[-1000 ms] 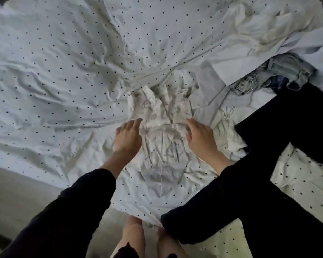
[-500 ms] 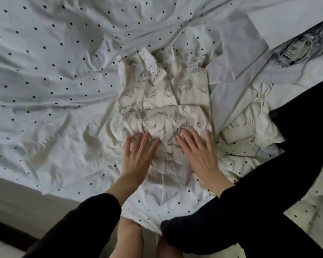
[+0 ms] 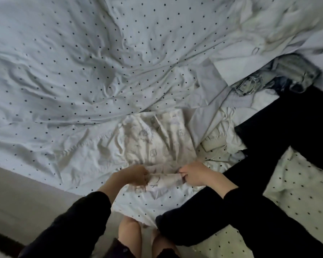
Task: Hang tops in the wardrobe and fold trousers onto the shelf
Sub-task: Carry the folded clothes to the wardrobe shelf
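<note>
The left hand (image 3: pixel 132 175) and right hand (image 3: pixel 192 174) each pinched the near edge of the printed garment (image 3: pixel 157 144), which stretched lengthwise away from both, equally close.

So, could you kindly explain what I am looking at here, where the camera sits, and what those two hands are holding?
There is no machine here: a person wears a wide-angle camera on the head, so the one picture looks down along their black sleeves onto a bed. The left hand and the right hand each grip one end of the near edge of a cream printed garment, which lies crumpled on the polka-dot bedsheet. To the right lies a pile of other clothes: light blue jeans, a black garment and some pale pieces I cannot identify. At the bottom you can see the person's bare legs and the floor beside the bed.
</note>
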